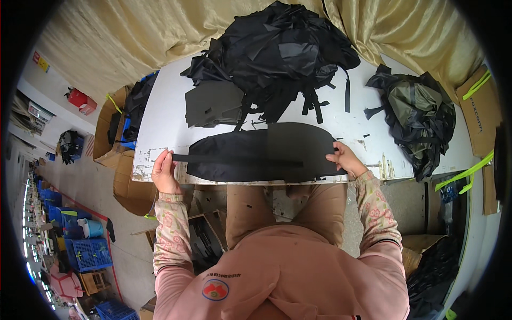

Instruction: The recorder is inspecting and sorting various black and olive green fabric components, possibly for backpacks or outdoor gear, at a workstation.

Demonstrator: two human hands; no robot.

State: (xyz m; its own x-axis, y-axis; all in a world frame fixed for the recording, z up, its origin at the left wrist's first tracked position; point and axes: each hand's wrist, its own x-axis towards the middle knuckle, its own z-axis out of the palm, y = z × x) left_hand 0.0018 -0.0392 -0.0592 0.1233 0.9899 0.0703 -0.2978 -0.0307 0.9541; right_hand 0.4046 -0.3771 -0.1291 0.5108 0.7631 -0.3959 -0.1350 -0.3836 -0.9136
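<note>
A long black fabric panel with rounded ends lies flat along the table's near edge. Across it runs a narrow black strap, stretched roughly level. My left hand pinches the strap's left end between thumb and fingertips, just beyond the panel. At the panel's right end, my right hand grips the edge with thumb on top; some of its fingers are hidden. Behind the panel sit a stack of dark grey pieces and a large heap of black fabric with straps hanging from it.
On the white table, another bundle of black and olive fabric lies at the right. Cardboard boxes stand off the left edge, and a carton at the far right. Beige curtains hang behind. Blue crates are at the left.
</note>
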